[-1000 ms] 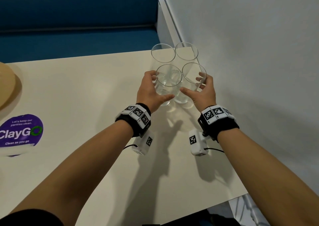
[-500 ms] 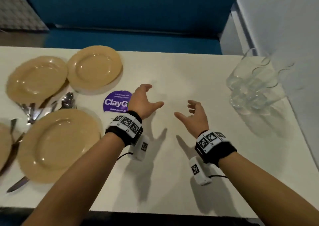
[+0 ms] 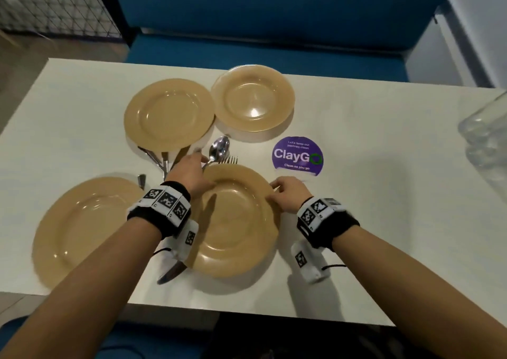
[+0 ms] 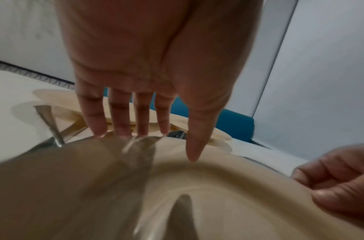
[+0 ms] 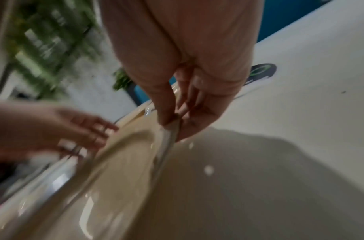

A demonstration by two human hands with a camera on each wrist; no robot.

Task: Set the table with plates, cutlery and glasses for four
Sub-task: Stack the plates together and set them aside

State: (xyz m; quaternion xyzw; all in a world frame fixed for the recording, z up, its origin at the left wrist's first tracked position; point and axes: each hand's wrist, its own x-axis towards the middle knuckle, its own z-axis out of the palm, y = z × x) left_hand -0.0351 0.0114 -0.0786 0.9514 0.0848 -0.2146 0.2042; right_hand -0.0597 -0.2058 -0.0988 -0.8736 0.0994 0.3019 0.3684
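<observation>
Several tan plates lie on the white table. Over the nearest plate my left hand reaches with straight fingers; its fingertips touch the far left rim and the thumb rests on the plate. My right hand pinches the plate's right rim, thumb on top and fingers underneath. A spoon and a fork stick out from behind this plate, and a knife pokes out at its near left. Clear glasses stand blurred at the right edge.
Other plates lie at far left, far middle and near left. More cutlery fans out from under the far left plate. A purple ClayGo sticker is on the table. A blue bench runs behind.
Both hands let go of the glasses and swung left across the table. They now rest on the nearest plate, the right one pinching its rim.
</observation>
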